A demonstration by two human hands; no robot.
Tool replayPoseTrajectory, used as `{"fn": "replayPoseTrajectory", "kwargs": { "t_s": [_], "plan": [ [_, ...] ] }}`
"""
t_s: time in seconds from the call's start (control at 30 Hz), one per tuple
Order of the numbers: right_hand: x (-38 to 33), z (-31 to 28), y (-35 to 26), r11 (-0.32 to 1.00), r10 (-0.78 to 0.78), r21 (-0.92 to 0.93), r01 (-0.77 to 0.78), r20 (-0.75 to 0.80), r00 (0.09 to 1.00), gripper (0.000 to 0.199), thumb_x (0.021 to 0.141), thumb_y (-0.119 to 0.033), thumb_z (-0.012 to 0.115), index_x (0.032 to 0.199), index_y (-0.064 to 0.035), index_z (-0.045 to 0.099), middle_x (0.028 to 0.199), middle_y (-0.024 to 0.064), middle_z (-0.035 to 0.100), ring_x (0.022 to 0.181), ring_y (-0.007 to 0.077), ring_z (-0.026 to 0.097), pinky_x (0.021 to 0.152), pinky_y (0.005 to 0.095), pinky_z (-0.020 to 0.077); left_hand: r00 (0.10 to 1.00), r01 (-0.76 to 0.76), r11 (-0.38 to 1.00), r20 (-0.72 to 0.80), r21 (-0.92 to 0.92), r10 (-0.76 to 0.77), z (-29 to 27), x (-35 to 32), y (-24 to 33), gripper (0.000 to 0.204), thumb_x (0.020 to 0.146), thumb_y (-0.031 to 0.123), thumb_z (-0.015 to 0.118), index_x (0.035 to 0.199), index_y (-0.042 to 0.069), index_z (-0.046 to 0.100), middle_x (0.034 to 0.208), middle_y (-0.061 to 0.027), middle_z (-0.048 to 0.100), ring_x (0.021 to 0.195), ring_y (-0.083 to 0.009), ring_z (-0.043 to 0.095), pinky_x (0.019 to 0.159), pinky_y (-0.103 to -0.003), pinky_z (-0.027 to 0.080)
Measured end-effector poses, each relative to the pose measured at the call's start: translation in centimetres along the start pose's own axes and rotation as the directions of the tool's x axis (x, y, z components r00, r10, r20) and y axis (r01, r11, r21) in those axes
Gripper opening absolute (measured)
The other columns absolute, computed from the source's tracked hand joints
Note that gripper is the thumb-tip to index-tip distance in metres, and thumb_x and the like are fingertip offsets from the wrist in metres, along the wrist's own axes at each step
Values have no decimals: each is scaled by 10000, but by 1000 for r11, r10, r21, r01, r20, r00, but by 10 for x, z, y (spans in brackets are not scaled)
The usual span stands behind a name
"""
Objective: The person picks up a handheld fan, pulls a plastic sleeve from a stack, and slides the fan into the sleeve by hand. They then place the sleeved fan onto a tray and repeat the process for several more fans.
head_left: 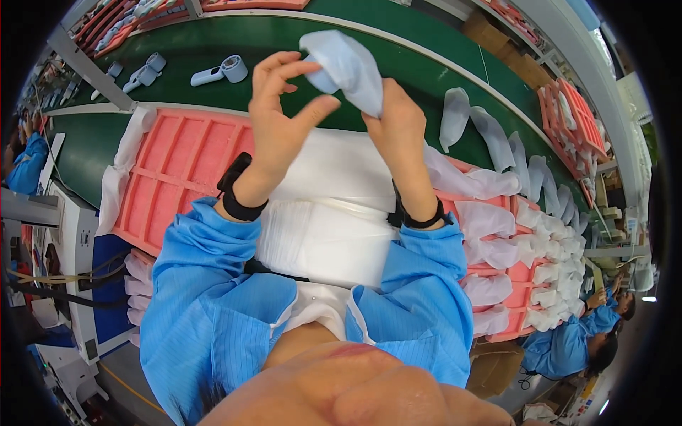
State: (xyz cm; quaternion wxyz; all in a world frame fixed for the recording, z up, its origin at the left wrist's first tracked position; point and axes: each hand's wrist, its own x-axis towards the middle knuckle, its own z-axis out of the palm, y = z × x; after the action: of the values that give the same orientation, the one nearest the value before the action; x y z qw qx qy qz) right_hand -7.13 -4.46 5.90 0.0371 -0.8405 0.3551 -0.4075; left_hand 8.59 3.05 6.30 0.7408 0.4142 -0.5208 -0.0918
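Observation:
Above the green belt, my right hand (399,124) pinches a thin white bag (359,74) by its lower right side. Inside the bag, a light-blue plastic part (322,80) shows at the opening; most of its shape is hidden. My left hand (280,113) is at the left of the bag, thumb and fingers apart, with fingertips close to the opening or touching it. Below both hands lies a thick stack of white bags (323,238), right in front of my chest.
Light-blue parts with ring heads and handles (232,69) lie on the green belt (284,32). Left stands a pink compartment tray (177,153). Bagged parts (490,220) fill pink trays at right; more bagged parts (490,135) line the belt. Co-workers (568,344) sit at right.

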Motion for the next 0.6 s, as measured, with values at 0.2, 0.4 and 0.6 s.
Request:
{"fn": "replayPoseTrajectory", "kwargs": {
  "t_s": [0.2, 0.4, 0.6],
  "plan": [
    [-5, 2, -17, 997, -33, 67, 36, -45, 998, 300, 685, -57, 689, 950, -6, 558, 814, 156, 620, 720, 369, 603, 610, 398, 482, 922, -361, 824, 31, 436, 387, -1, 1, 1, 253, 703, 139, 793, 911, 77, 662, 1069, -58, 503, 961, -194, 497, 797, -303, 410],
    [-5, 1, -6, 860, 153, 431, -271, 289, 945, 341, 733, -131, 711, 999, 5, 547, 818, 109, 627, 633, 178, 595, 578, 323, 481, 952, -266, 817, 6, 512, 306, -7, 10, 1, 163, 728, 153, 773, 822, 66, 671, 1018, -65, 513, 858, -192, 524, 753, -308, 433],
    [9, -8, 15, 596, 250, 391, -701, 739, 625, 378, 765, -181, 701, 1039, 21, 538, 856, 123, 623, 694, 114, 565, 594, 283, 480, 976, 85, 943, 164, 323, -144, -48, 59, -72, 194, 783, 194, 719, 906, 55, 663, 1076, -106, 527, 782, -212, 576, 720, -329, 477]
  ]
}}
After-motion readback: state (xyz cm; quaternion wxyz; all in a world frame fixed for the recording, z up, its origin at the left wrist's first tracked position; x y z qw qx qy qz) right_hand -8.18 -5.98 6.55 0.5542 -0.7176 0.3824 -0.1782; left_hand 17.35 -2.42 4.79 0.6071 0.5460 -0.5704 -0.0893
